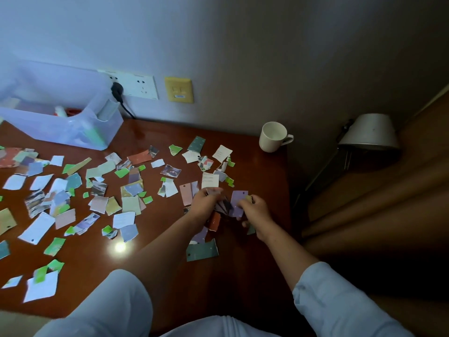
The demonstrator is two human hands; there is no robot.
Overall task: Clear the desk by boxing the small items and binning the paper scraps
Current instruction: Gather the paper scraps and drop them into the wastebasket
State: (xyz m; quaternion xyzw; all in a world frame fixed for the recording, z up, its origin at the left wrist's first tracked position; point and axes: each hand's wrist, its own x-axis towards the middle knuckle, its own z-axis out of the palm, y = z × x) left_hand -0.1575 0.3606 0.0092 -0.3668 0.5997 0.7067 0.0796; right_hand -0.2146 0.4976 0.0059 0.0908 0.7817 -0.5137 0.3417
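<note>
Near the mug (273,136), left hand (205,203) and right hand (255,210) pinch paper scraps (239,201), seemingly featherlight and floppy; grip their edges.

My desk (150,263) is reddish wood under a glossy varnish that mirrors a spot of light, and the paper scraps (131,205) strewn over it look matt, with rough torn edges. The box (60,132) is smooth translucent plastic, the mug (273,137) looks like glossy white ceramic, and my sleeves (340,300) are soft pale cloth.
</note>
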